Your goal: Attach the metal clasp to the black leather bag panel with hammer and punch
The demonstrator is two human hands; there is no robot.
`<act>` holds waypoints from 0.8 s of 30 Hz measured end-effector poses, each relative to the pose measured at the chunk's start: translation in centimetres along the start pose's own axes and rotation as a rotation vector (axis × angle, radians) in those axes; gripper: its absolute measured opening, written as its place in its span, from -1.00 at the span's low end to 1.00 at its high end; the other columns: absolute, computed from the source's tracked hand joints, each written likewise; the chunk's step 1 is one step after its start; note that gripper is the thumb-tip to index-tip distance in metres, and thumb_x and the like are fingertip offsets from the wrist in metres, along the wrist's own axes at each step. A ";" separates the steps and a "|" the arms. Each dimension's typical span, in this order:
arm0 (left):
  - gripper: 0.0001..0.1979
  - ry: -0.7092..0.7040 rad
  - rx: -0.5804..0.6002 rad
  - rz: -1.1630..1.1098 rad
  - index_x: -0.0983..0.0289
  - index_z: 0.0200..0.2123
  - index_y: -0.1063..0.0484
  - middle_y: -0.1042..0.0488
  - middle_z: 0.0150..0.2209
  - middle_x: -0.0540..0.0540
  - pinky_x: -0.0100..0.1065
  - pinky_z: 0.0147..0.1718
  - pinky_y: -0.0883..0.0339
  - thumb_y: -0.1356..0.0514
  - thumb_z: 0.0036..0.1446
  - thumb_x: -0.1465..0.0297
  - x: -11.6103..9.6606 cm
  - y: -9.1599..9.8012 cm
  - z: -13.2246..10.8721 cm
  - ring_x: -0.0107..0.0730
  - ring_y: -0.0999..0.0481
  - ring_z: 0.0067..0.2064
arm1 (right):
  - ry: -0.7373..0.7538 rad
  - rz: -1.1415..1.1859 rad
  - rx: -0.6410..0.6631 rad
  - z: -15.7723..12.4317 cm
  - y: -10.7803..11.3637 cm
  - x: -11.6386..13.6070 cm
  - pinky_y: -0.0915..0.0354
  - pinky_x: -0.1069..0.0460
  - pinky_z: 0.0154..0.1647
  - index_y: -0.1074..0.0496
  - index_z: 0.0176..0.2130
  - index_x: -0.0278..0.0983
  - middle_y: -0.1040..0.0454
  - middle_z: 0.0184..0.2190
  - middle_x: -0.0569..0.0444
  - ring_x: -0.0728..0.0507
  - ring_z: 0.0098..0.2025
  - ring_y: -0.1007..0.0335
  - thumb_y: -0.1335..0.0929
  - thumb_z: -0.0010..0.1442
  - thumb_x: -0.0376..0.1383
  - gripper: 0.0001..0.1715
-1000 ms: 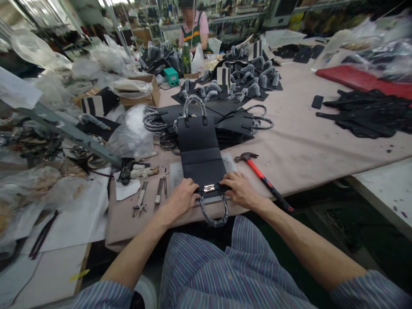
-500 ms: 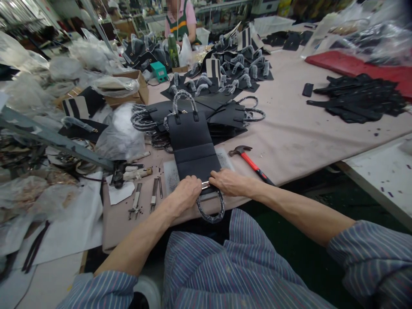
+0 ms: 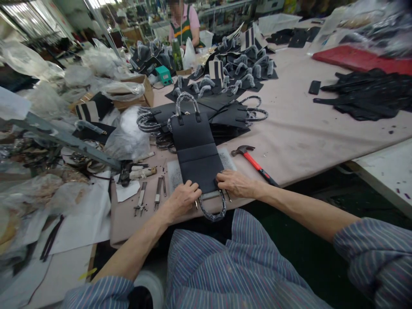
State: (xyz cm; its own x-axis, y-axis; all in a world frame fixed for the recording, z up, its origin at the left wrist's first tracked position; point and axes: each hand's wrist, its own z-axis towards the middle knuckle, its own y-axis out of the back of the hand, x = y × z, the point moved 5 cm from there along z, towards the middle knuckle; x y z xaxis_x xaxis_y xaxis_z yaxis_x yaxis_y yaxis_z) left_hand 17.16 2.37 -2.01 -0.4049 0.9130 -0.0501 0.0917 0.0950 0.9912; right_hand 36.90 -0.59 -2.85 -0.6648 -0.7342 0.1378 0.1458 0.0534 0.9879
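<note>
Your left hand [image 3: 186, 198] and right hand [image 3: 234, 183] are both curled at the near corners of that black bag piece [image 3: 197, 151], tbh can't tell exactly what they're pinching. It's lying across the pale board [image 3: 174, 175], hammer [image 3: 253, 160] off right.

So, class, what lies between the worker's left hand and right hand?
The near end of the black bag piece, with a wrapped handle looping below; the head view shows it.
</note>
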 end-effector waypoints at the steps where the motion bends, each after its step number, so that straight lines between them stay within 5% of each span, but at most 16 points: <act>1: -0.79 -0.021 -0.017 0.004 0.25 -0.14 -0.44 -0.46 -0.11 0.22 -0.16 -0.15 -0.42 -0.06 0.27 0.56 0.1 -0.3 -0.5 -0.11 -0.41 -0.08 | -0.001 0.029 -0.049 -0.3 -0.2 0.0 -0.31 -0.07 -0.15 -0.43 -0.27 -0.29 -0.40 -0.18 -0.06 -0.16 -0.23 -0.30 -0.28 0.31 -0.48 -0.83; 6: -0.75 0.060 -0.177 -0.024 0.26 -0.07 -0.46 -0.48 -0.01 0.22 -0.11 0.04 -0.43 -0.04 0.30 0.54 0.2 -1.1 -2.0 -0.12 -0.43 0.02 | -0.043 0.258 -0.334 -2.1 -0.3 -0.1 -0.39 -0.14 0.00 -0.43 -0.04 -0.32 -0.43 -0.04 -0.16 -0.21 -0.02 -0.36 -0.16 0.29 -0.54 -0.61; 11: -0.67 0.102 -0.362 -0.213 0.25 0.05 -0.44 -0.50 0.09 0.21 -0.15 0.19 -0.38 -0.03 0.30 0.54 0.4 -1.2 -2.7 -0.19 -0.46 0.14 | -0.100 0.454 -0.415 -3.6 -0.4 -0.4 -0.37 -0.25 0.15 -0.38 0.16 -0.25 -0.39 0.11 -0.17 -0.25 0.14 -0.35 -0.17 0.35 -0.44 -0.53; 13: -0.66 0.232 -0.462 -0.306 0.25 0.08 -0.43 -0.51 0.10 0.20 -0.23 0.22 -0.35 -0.01 0.33 0.51 1.7 -1.0 -4.0 -0.27 -0.48 0.15 | -0.161 0.459 -0.416 -4.2 -0.8 -0.3 -0.34 -0.30 0.20 -0.30 0.27 -0.24 -0.33 0.20 -0.19 -0.30 0.22 -0.29 -0.22 0.34 -0.38 -0.47; 16: -0.71 0.646 -0.552 -0.312 0.23 -0.02 -0.48 -0.56 0.02 0.19 -0.27 0.16 -0.38 0.01 0.35 0.45 5.0 -0.7 -7.3 -0.29 -0.53 0.09 | -0.256 0.385 -0.392 -4.8 -1.8 -0.1 -0.23 -0.39 0.29 -0.21 0.35 -0.19 -0.25 0.30 -0.18 -0.39 0.31 -0.18 -0.31 0.33 -0.28 -0.36; 20: -0.77 1.158 -0.404 -0.237 0.25 -0.11 -0.53 -0.59 -0.06 0.19 -0.26 0.03 -0.42 -0.09 0.27 0.40 9.1 -1.0 -12.6 -0.19 -0.58 -0.01 | -0.301 0.312 -0.386 -5.1 -2.9 -0.6 -0.14 -0.43 0.35 -0.18 0.38 -0.15 -0.19 0.36 -0.13 -0.43 0.38 -0.08 -0.32 0.36 -0.17 -0.34; 24: -0.79 1.245 -0.215 -0.311 0.26 -0.16 -0.57 -0.63 -0.15 0.18 -0.28 -0.06 -0.40 -0.16 0.23 0.34 10.7 -1.8 -14.8 -0.18 -0.60 -0.10 | -0.270 0.333 -0.364 -4.8 -3.5 -1.5 -0.22 -0.41 0.29 -0.22 0.36 -0.09 -0.21 0.36 -0.09 -0.41 0.34 -0.17 -0.28 0.41 -0.09 -0.41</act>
State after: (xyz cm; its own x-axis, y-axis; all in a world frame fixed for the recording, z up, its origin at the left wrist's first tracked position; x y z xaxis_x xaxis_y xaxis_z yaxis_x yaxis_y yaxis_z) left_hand -0.82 6.07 -2.53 -0.9605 -0.1260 -0.2480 -0.2574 0.0639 0.9642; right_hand 40.93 -2.92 -6.84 -0.6964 -0.5159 0.4989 0.5918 -0.0195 0.8059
